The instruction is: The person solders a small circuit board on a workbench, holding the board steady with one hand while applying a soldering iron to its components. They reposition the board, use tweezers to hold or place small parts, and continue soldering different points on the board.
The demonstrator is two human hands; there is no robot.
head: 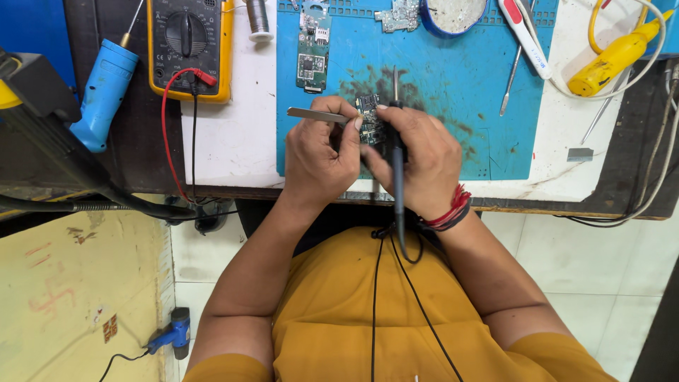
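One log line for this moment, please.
left hand: tweezers | right hand: soldering iron | tip at circuit board | over blue mat

A white-topped workbench (233,141) carries a blue mat (460,85), a yellow multimeter (187,42) and a yellow tool (612,60).

Small dark green circuit board (368,120), populated with tiny components, held upright-tilted just above the blue silicone mat (453,78). Flat silver metal tweezers (318,115) lie level, tips at board. Thin black soldering iron (397,163) points away, tip above board.
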